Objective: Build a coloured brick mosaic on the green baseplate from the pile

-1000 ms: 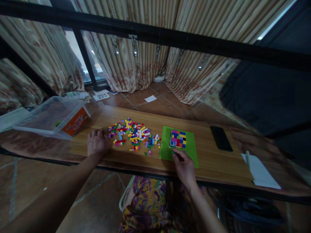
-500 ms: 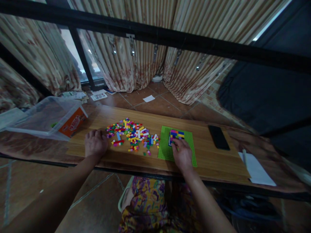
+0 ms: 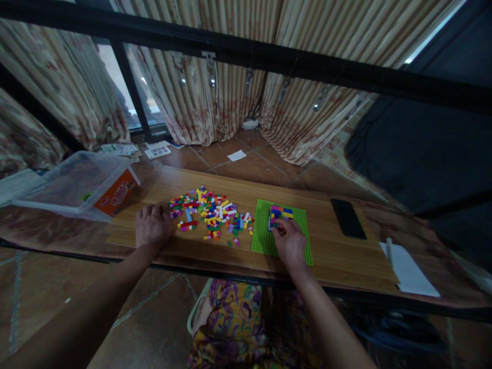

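Observation:
A green studded baseplate (image 3: 262,241) lies on the wooden board, carrying a small built block of coloured toy bricks (image 3: 275,211) in blue, pink, orange and yellow. At the near left corner of this build, my right hand (image 3: 291,246) has its thumb and fingers pinched on a toy brick, which they mostly cover. My left hand (image 3: 154,226) rests palm down on the board with fingers slightly bent and nothing visible in it. Just right of it spreads a loose pile of toy bricks (image 3: 211,212) in many colours.
A clear plastic box (image 3: 73,192) with an orange label stands at the left. To the right of the baseplate are a black phone (image 3: 348,219), a sheet of white paper (image 3: 413,274) and a pen (image 3: 390,251). A dark metal bar crosses above the far side.
My right hand stays at the build's near left corner, its fingers slightly shifted and closed in on it. My left hand has not moved. The whole view has shifted slightly.

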`<control>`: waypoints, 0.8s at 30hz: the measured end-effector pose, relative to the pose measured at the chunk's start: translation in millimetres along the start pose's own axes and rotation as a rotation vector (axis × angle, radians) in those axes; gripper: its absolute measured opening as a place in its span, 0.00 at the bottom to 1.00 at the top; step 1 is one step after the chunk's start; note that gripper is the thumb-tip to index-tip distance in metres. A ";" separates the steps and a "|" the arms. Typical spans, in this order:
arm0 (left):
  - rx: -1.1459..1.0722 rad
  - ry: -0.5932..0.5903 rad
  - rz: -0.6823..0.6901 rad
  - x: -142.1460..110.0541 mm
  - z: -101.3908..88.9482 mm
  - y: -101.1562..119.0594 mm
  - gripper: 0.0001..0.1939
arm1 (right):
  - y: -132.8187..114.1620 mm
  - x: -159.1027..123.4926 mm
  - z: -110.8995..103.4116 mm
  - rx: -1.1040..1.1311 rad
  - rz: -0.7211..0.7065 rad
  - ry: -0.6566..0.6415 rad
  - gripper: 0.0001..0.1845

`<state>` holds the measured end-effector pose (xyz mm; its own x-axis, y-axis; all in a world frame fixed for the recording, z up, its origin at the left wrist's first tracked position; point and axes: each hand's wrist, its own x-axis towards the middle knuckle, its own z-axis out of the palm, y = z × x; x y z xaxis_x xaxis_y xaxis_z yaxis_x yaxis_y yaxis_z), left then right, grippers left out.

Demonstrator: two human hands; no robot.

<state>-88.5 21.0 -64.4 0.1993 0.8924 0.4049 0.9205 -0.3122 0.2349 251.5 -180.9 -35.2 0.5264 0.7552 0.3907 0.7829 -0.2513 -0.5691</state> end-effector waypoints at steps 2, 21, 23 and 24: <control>0.007 0.011 0.018 -0.2 1.4 -1.6 0.20 | 1.2 -0.8 1.1 0.027 0.001 0.014 0.11; 0.026 -0.002 0.018 -0.4 4.4 -3.6 0.20 | 14.1 -8.3 4.9 0.041 -0.097 0.047 0.15; 0.024 -0.005 0.024 -0.3 2.5 -2.0 0.20 | 14.1 -6.2 4.0 0.064 -0.081 0.028 0.15; 0.020 -0.008 0.023 -0.3 1.5 -1.1 0.20 | 14.0 -5.5 3.3 0.074 -0.073 0.021 0.15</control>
<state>-89.2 21.6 -66.1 0.2229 0.8876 0.4031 0.9222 -0.3260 0.2080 258.5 -186.6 -47.7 0.4765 0.7565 0.4480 0.7931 -0.1499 -0.5904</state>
